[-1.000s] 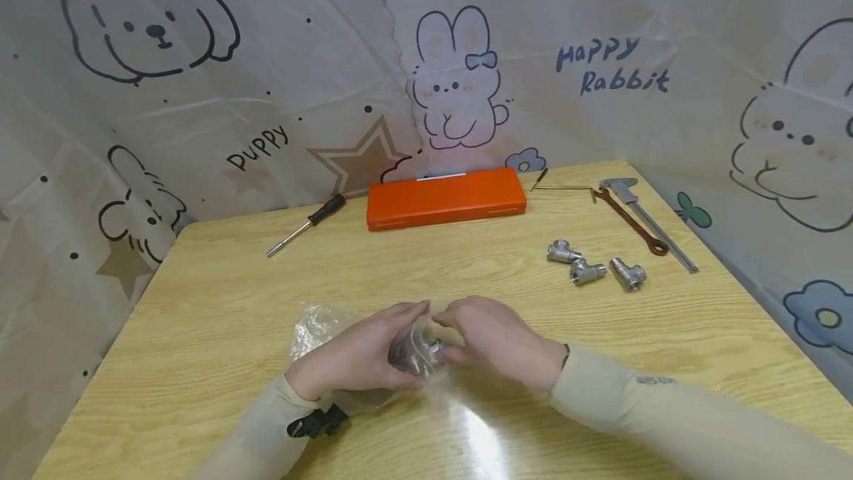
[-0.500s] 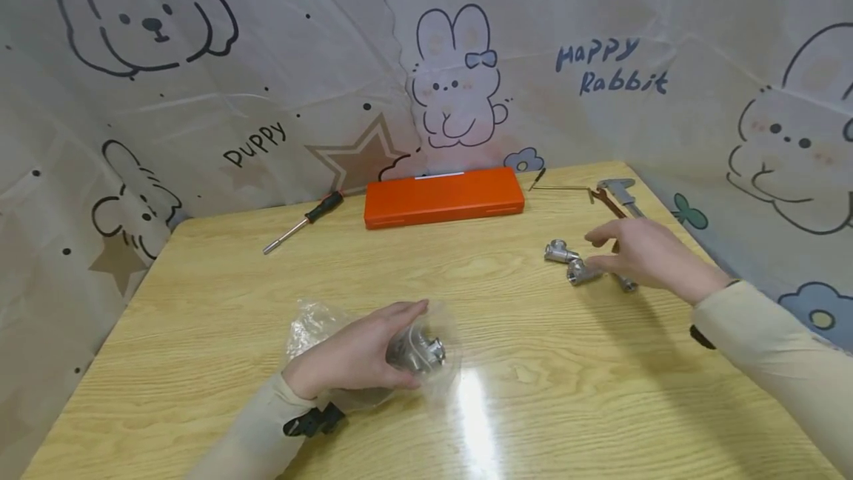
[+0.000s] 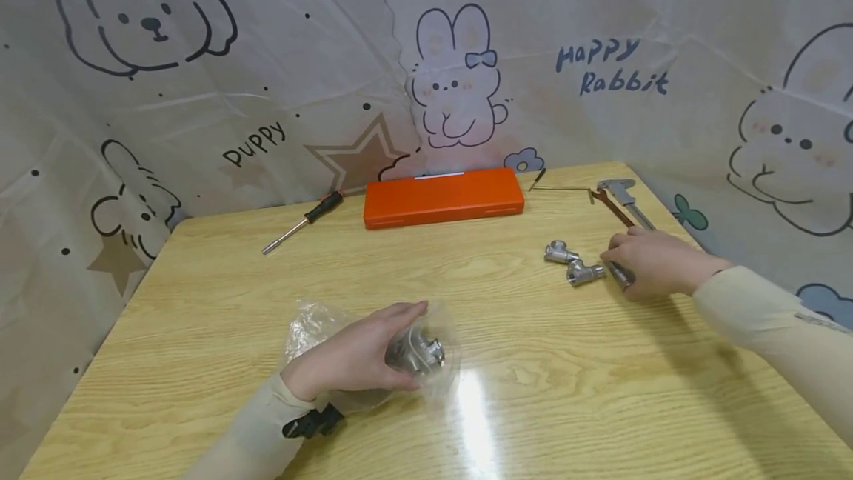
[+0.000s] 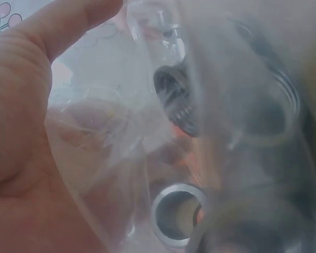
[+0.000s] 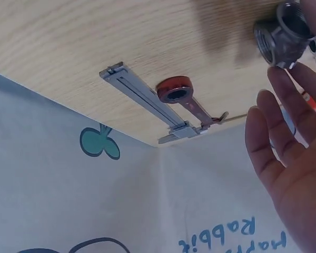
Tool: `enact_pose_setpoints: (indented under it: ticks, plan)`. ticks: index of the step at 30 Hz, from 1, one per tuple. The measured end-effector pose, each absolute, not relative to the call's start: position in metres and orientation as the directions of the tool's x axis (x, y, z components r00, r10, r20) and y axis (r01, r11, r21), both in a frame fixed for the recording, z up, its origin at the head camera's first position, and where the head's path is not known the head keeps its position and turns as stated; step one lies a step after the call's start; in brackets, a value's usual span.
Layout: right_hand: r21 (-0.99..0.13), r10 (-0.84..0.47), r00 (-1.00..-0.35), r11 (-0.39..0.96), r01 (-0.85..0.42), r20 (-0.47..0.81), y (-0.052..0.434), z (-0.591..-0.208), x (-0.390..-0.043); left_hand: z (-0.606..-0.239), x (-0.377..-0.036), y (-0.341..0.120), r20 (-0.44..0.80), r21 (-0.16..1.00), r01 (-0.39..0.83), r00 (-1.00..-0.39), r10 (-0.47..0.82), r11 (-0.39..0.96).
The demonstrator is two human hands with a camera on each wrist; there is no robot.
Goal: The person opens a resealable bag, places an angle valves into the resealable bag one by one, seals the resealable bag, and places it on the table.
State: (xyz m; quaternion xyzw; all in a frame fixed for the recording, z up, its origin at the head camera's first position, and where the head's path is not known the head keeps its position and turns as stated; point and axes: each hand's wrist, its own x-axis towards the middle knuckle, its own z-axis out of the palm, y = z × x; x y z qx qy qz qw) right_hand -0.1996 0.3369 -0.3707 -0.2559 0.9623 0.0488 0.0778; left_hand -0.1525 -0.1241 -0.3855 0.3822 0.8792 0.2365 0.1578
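Note:
At the front of the table my left hand [image 3: 356, 354] grips a clear plastic bag [image 3: 316, 328], its thumb and fingers spread round the mouth. Metal pipe fittings [image 3: 433, 352] show inside; in the left wrist view a threaded end [image 4: 174, 97] and a smooth ring-shaped end [image 4: 179, 216] appear through the plastic. Over on the right, my right hand [image 3: 660, 264] pinches a metal pipe tee [image 5: 284, 34] between thumb and fingertips, low at the tabletop. Whether the tee still touches the wood is unclear. Two more tees, one farther [image 3: 560, 251] and one nearer [image 3: 585, 272], lie just left of that hand.
An orange case [image 3: 443, 198] lies at the back of the table [image 3: 200, 332]. Left of it is a black-handled screwdriver [image 3: 303, 223]. A caliper [image 5: 142, 95] and a reddish-brown wrench [image 5: 176, 90] lie beyond my right hand, near a thin L-shaped rod [image 3: 563, 188].
My right hand left the bag's mouth, crossed to the right and came down on the rightmost tee, its fingers closing on it. The left hand stays with the bag.

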Motion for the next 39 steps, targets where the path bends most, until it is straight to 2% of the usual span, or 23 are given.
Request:
enact_pose_setpoints:
  ticks: [5, 9, 14, 17, 22, 26, 29, 39]
  plan:
    - [0.094, -0.5, -0.843, 0.847, -0.524, -0.199, 0.337, -0.373, -0.202, -0.385, -0.152, -0.124, -0.102, 0.534, 0.599, -0.655, 0.748, 0.597]
    - [0.063, -0.478, -0.857, 0.866, -0.497, -0.193, 0.338, -0.372, -0.201, -0.385, -0.152, -0.124, -0.109, 0.532, 0.596, -0.657, 0.746, 0.602]
    - [-0.061, -0.405, -0.899, 0.914, -0.4, -0.165, 0.337, -0.362, -0.193, -0.385, -0.152, -0.124, -0.11, 0.529, 0.6, -0.653, 0.75, 0.6]
    - [-0.158, -0.365, -0.925, 0.924, -0.347, -0.106, 0.329, -0.35, -0.186, -0.385, -0.153, -0.124, -0.108, 0.528, 0.605, -0.649, 0.753, 0.596]
    - [-0.346, -0.342, -0.939, 0.879, -0.328, 0.021, 0.299, -0.336, -0.165, -0.386, -0.153, -0.126, -0.1, 0.523, 0.609, -0.651, 0.753, 0.596]
    - [-0.49, -0.379, -0.924, 0.796, -0.356, 0.055, 0.262, -0.34, -0.15, -0.386, -0.153, -0.126, -0.097, 0.523, 0.605, -0.658, 0.747, 0.601]
    - [-0.552, -0.43, -0.9, 0.737, -0.391, 0.063, 0.234, -0.349, -0.142, -0.386, -0.153, -0.126, -0.093, 0.526, 0.605, -0.657, 0.748, 0.598]
    - [-0.585, -0.57, -0.815, 0.627, -0.515, 0.106, 0.154, -0.376, -0.133, -0.385, -0.153, -0.125, -0.088, 0.529, 0.609, -0.653, 0.753, 0.59]
